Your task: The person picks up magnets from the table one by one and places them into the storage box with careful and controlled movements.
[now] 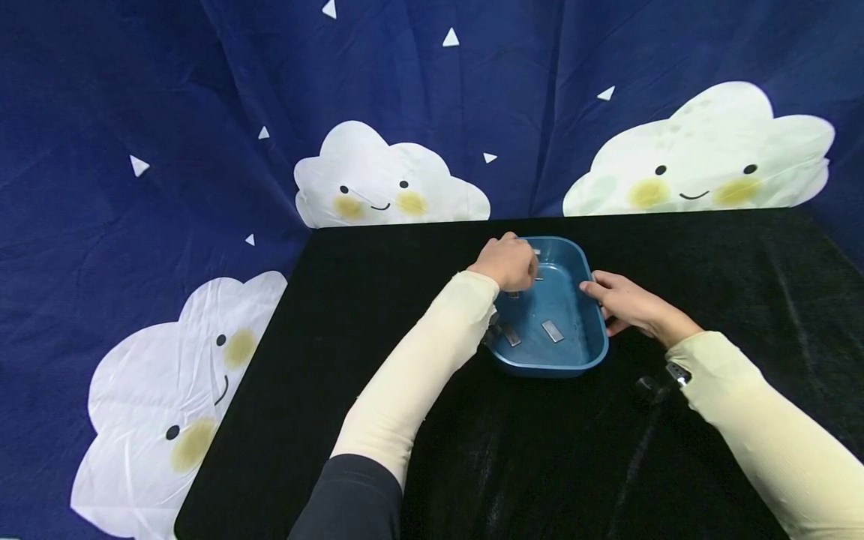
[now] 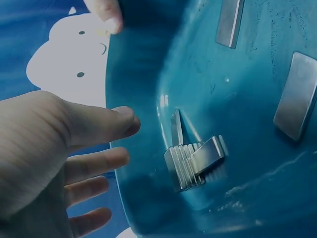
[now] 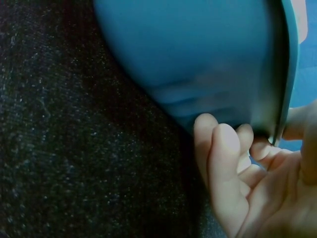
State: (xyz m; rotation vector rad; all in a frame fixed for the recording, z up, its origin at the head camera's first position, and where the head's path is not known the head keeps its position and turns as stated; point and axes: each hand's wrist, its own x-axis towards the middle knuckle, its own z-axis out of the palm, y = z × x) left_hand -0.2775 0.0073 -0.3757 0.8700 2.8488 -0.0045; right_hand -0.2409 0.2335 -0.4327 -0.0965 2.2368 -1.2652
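Note:
A blue plastic tub (image 1: 563,296) sits on the black cloth, with several flat metal bars (image 1: 552,331) scattered inside it. My left hand (image 1: 506,262) is over the tub's far left part, palm downward. In the left wrist view its thumb and fingers (image 2: 96,159) are loosely bent near the tub's wall, and nothing shows between them. Close by, a cluster of thin bars (image 2: 185,166) stands stacked face to face, one stuck on crosswise. My right hand (image 1: 628,304) grips the tub's right rim, thumb over the edge and fingers (image 3: 225,158) curled against the outer wall.
The black-covered table (image 1: 378,300) extends on both sides of the tub. Behind it hangs a dark blue curtain (image 1: 202,67) printed with white clouds. A small dark object (image 1: 649,388) lies near my right wrist, too dim to make out.

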